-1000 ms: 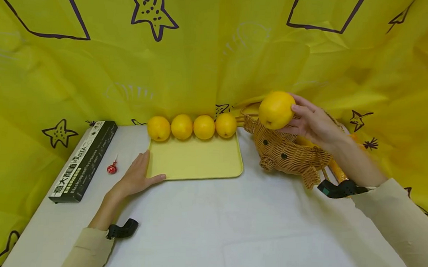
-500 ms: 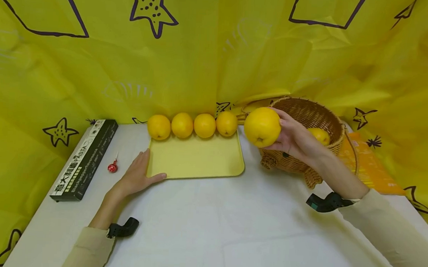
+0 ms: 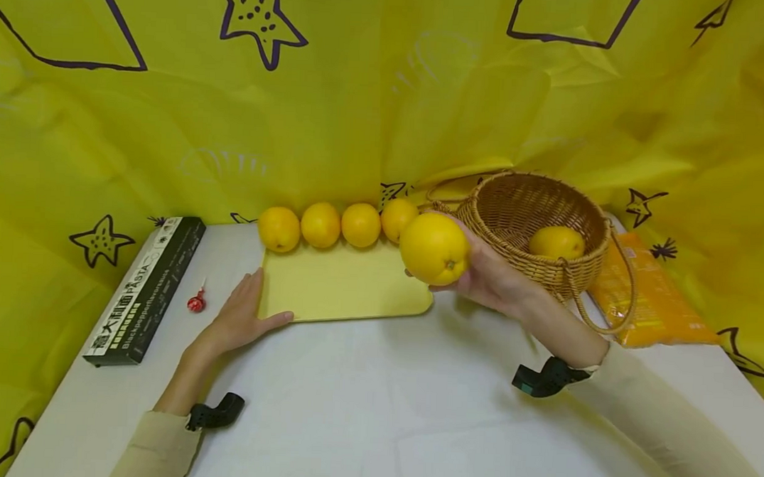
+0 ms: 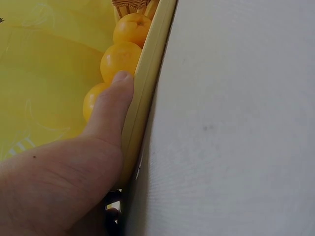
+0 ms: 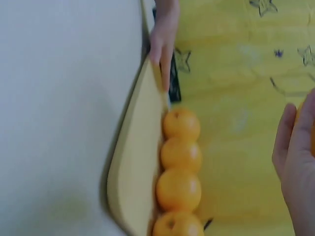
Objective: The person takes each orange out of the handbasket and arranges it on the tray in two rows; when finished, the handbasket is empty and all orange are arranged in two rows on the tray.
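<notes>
Held one orange [image 3: 434, 248] in the curled fingers of the right hand [image 3: 492, 275], in the air near the right end of the tray [image 3: 341, 286]. Rested the left hand [image 3: 240, 316] at the tray's near left corner, with thumb wide of straight fingers. Noted four oranges [image 3: 360, 225] in a row, left of and beyond the right fingers; noted the basket [image 3: 507, 212], with a further orange [image 3: 557, 242] inside, to their right.

On the white surface [image 3: 349, 393], left to right: a long pasta box [image 3: 145, 292], a red lollipop [image 3: 196, 303], a yellow tray [image 3: 344, 287]. Farther right, a wicker basket [image 3: 507, 212], with an orange packet [image 3: 664, 304] just beside.
</notes>
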`<control>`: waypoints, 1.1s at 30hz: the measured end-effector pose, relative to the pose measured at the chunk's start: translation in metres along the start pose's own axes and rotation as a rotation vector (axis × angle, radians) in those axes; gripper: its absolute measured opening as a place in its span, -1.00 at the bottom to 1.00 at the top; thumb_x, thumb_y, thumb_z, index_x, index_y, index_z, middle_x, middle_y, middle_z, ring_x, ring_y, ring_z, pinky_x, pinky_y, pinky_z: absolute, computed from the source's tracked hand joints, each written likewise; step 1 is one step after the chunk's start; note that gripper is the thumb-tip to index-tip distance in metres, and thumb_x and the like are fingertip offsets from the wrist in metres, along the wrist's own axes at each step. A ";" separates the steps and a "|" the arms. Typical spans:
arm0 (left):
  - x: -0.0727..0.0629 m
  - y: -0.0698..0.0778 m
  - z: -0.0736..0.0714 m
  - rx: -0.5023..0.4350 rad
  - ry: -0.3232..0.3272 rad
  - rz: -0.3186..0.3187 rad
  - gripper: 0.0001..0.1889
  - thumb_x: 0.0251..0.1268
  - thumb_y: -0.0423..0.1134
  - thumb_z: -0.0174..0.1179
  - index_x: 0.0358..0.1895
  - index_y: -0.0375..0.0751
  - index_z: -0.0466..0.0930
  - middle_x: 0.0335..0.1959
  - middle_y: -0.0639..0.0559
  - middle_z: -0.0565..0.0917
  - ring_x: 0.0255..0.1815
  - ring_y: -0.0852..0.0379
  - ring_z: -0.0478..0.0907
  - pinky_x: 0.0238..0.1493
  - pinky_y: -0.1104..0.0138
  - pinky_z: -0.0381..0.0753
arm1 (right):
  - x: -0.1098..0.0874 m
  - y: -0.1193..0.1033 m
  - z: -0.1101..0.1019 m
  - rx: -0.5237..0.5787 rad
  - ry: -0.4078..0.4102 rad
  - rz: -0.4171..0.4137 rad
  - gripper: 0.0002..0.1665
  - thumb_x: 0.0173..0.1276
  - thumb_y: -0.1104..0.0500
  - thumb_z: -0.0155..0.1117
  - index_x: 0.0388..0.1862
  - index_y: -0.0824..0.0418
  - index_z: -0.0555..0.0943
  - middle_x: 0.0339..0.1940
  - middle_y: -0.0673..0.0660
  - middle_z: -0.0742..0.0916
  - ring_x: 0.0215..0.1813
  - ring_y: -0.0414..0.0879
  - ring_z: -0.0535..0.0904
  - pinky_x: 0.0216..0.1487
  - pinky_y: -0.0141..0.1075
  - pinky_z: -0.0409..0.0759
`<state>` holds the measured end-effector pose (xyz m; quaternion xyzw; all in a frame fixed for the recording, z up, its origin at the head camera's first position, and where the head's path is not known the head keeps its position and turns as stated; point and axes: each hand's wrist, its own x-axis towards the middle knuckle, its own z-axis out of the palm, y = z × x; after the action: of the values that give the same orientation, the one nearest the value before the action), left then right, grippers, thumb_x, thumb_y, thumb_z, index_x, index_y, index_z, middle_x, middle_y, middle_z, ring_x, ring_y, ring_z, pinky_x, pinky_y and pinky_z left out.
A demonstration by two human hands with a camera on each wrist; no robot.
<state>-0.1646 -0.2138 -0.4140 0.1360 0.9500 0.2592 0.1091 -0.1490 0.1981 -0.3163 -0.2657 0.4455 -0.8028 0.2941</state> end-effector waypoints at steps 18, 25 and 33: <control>0.001 -0.003 0.001 -0.002 -0.007 -0.004 0.22 0.20 0.27 0.20 0.52 -0.42 -0.43 0.57 -0.40 -0.26 0.58 -0.38 -0.30 0.54 -0.20 -0.23 | 0.086 0.009 0.047 -0.783 0.205 0.103 -0.02 0.14 0.16 0.44 0.44 -0.23 0.14 0.42 0.06 0.29 0.17 0.09 0.51 0.06 -0.10 0.66; 0.005 0.000 0.004 -0.035 0.026 0.042 0.22 0.17 0.21 0.27 0.52 -0.46 -0.40 0.55 -0.43 -0.13 0.52 -0.30 -0.03 0.52 -0.16 -0.01 | 0.146 0.043 0.042 -0.961 0.206 0.198 0.09 0.09 -0.02 0.49 0.47 -0.10 0.03 0.37 0.12 0.36 0.17 -0.01 0.49 0.13 -0.15 0.58; 0.001 0.000 -0.001 0.007 0.007 -0.033 0.26 0.16 0.30 0.21 0.49 -0.53 -0.41 0.54 -0.48 -0.29 0.56 -0.42 -0.29 0.53 -0.21 -0.18 | 0.186 0.092 0.036 -1.070 0.170 0.216 0.12 0.08 -0.05 0.51 0.51 0.00 0.06 0.39 0.13 0.40 0.22 -0.01 0.45 0.26 -0.10 0.50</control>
<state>-0.1656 -0.2137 -0.4134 0.1197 0.9534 0.2546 0.1094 -0.2295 0.0063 -0.3496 -0.2650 0.8384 -0.4481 0.1616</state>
